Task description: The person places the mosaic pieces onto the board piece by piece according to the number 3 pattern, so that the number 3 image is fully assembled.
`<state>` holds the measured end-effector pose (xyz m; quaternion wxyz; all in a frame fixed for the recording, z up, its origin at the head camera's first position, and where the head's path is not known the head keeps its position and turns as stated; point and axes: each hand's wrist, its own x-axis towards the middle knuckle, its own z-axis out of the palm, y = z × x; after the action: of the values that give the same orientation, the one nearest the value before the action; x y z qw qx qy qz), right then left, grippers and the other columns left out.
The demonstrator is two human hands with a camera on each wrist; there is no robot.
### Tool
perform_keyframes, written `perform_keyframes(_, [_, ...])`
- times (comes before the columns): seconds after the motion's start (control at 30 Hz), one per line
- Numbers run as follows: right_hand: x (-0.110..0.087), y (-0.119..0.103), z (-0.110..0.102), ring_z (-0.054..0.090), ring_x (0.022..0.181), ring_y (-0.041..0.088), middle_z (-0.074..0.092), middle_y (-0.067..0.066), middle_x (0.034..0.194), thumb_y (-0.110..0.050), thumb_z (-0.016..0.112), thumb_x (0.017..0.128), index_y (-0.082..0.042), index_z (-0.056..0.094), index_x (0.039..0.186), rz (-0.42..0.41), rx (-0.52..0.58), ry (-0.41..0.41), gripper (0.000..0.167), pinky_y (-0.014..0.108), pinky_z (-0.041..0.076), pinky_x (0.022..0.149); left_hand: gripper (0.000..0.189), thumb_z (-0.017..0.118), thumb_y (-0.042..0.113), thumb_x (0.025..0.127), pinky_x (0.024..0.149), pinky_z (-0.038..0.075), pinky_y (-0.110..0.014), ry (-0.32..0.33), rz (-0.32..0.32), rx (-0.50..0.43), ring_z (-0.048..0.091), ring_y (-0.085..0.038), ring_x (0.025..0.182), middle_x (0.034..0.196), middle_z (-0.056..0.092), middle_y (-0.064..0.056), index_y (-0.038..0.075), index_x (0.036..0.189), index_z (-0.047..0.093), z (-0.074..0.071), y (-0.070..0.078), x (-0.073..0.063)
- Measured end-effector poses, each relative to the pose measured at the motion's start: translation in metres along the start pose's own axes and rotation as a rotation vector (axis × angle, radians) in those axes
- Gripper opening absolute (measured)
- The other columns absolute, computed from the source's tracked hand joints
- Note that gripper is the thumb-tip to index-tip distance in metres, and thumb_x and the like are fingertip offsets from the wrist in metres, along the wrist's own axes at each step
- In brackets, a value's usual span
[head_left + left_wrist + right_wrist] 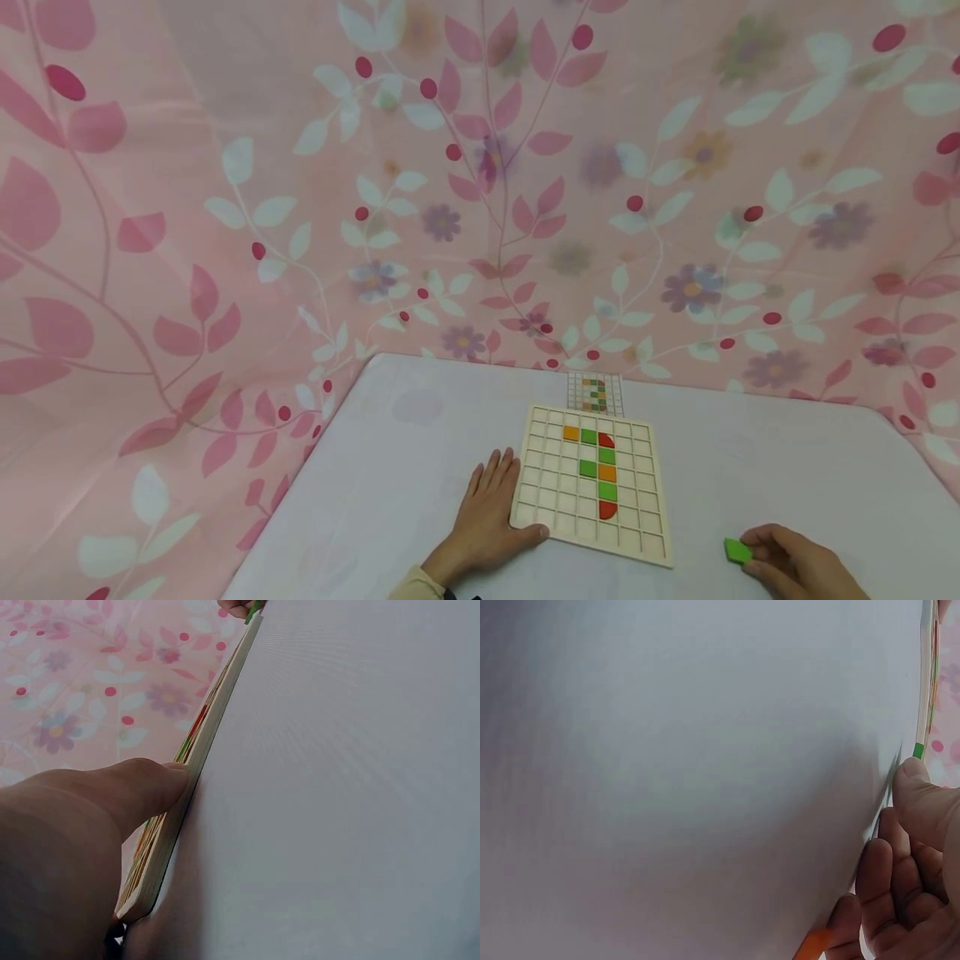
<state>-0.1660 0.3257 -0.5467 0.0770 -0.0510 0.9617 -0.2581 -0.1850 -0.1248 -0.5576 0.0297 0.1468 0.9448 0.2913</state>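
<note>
A cream grid board point(547, 500) lies on the table, with green, orange and red tiles set in several of its squares. My left hand point(489, 521) rests along the board's left side, fingers straight and thumb at the near-left corner. In the left wrist view the thumb point(161, 784) touches the board's edge. Right of the board, my right hand point(801, 563) pinches a green square tile point(737, 551) between thumb and fingers. An orange piece point(812, 944) shows beside a lower fingertip in the right wrist view; I cannot tell whether the hand holds it.
Behind the board lies a small pattern card point(613, 400) printed with a grid and coloured squares. The table point(405, 467) has a white cover. A pink floral curtain point(480, 208) hangs along its far and left sides.
</note>
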Motion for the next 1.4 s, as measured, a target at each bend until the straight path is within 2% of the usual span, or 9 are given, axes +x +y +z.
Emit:
perform_keyframes(0.27, [0.003, -0.014, 0.008, 0.056, 0.073, -0.004, 0.068, -0.007, 0.092, -0.028, 0.084, 0.091, -0.006, 0.070, 0.116, 0.014, 0.013, -0.004, 0.036, 0.019, 0.054, 0.067, 0.111, 0.066, 0.071, 0.089, 0.132, 0.009, -0.061, -0.008, 0.001, 0.009, 0.011, -0.032, 0.167, 0.178, 0.019, -0.012, 0.004, 0.168, 0.026, 0.000, 0.002, 0.000])
perform_keyframes(0.43, [0.005, -0.025, 0.010, 0.059, 0.076, -0.003, 0.070, -0.007, 0.093, -0.028, 0.084, 0.091, -0.006, 0.070, 0.114, -0.002, 0.046, 0.001, 0.035, 0.020, 0.054, 0.068, 0.110, 0.065, 0.071, 0.089, 0.132, 0.010, -0.062, -0.015, 0.004, 0.010, 0.012, -0.034, 0.167, 0.178, 0.020, -0.013, 0.004, 0.167, 0.027, 0.000, 0.003, -0.002])
perform_keyframes(0.53, [0.008, -0.034, 0.011, 0.060, 0.076, -0.003, 0.071, -0.007, 0.093, -0.026, 0.084, 0.091, -0.008, 0.070, 0.114, 0.019, 0.077, -0.007, 0.032, 0.019, 0.055, 0.069, 0.110, 0.065, 0.072, 0.089, 0.132, 0.010, -0.061, -0.018, -0.002, 0.017, 0.011, -0.033, 0.167, 0.178, 0.019, -0.012, 0.004, 0.167, 0.027, 0.001, 0.003, -0.002])
perform_keyframes(0.67, [0.012, -0.045, 0.011, 0.055, 0.075, -0.004, 0.068, -0.009, 0.090, -0.021, 0.083, 0.091, -0.009, 0.070, 0.113, -0.051, 0.072, 0.042, 0.028, 0.019, 0.051, 0.067, 0.111, 0.065, 0.072, 0.089, 0.132, 0.010, -0.061, -0.020, -0.009, 0.023, 0.011, -0.031, 0.167, 0.178, 0.018, -0.011, 0.004, 0.168, 0.027, 0.002, 0.001, -0.001])
perform_keyframes(0.77, [0.015, -0.051, 0.012, 0.051, 0.075, -0.006, 0.067, -0.010, 0.090, -0.012, 0.084, 0.089, -0.008, 0.071, 0.109, -0.188, 0.039, 0.156, 0.024, 0.021, 0.049, 0.065, 0.111, 0.065, 0.072, 0.089, 0.133, 0.010, -0.061, -0.019, -0.011, 0.018, 0.011, -0.031, 0.167, 0.178, 0.018, -0.011, 0.004, 0.168, 0.027, 0.002, 0.000, -0.001])
perform_keyframes(0.87, [0.020, -0.061, 0.011, 0.050, 0.077, -0.007, 0.069, -0.010, 0.093, -0.008, 0.086, 0.086, -0.009, 0.072, 0.107, -0.246, 0.013, 0.239, 0.025, 0.022, 0.048, 0.065, 0.110, 0.067, 0.071, 0.089, 0.132, 0.010, -0.062, -0.011, -0.004, 0.009, 0.012, -0.033, 0.167, 0.178, 0.020, -0.013, 0.004, 0.167, 0.028, 0.001, 0.001, -0.002])
perform_keyframes(1.07, [0.028, -0.088, 0.010, 0.053, 0.085, -0.001, 0.068, -0.010, 0.096, -0.022, 0.087, 0.088, -0.013, 0.072, 0.110, -0.183, 0.022, 0.191, 0.028, 0.023, 0.047, 0.070, 0.110, 0.067, 0.070, 0.088, 0.132, 0.011, -0.062, -0.003, -0.010, 0.010, 0.013, -0.033, 0.167, 0.178, 0.021, -0.013, 0.004, 0.167, 0.029, 0.001, 0.002, -0.001])
perform_keyframes(1.17, [0.030, -0.097, 0.013, 0.056, 0.087, 0.001, 0.068, -0.011, 0.095, -0.024, 0.089, 0.086, -0.016, 0.072, 0.107, -0.228, 0.060, 0.206, 0.028, 0.024, 0.048, 0.071, 0.110, 0.067, 0.070, 0.088, 0.132, 0.011, -0.061, 0.000, -0.015, 0.021, 0.013, -0.032, 0.167, 0.178, 0.021, -0.012, 0.004, 0.167, 0.029, 0.001, 0.002, -0.001])
perform_keyframes(1.4, [0.037, -0.110, 0.018, 0.058, 0.088, 0.002, 0.068, -0.012, 0.099, -0.030, 0.092, 0.083, -0.021, 0.073, 0.102, -0.313, 0.065, 0.227, 0.029, 0.026, 0.053, 0.073, 0.110, 0.068, 0.070, 0.088, 0.130, 0.012, -0.064, 0.029, 0.030, -0.030, 0.015, -0.037, 0.166, 0.176, 0.024, -0.016, 0.001, 0.166, 0.030, -0.001, 0.001, -0.001])
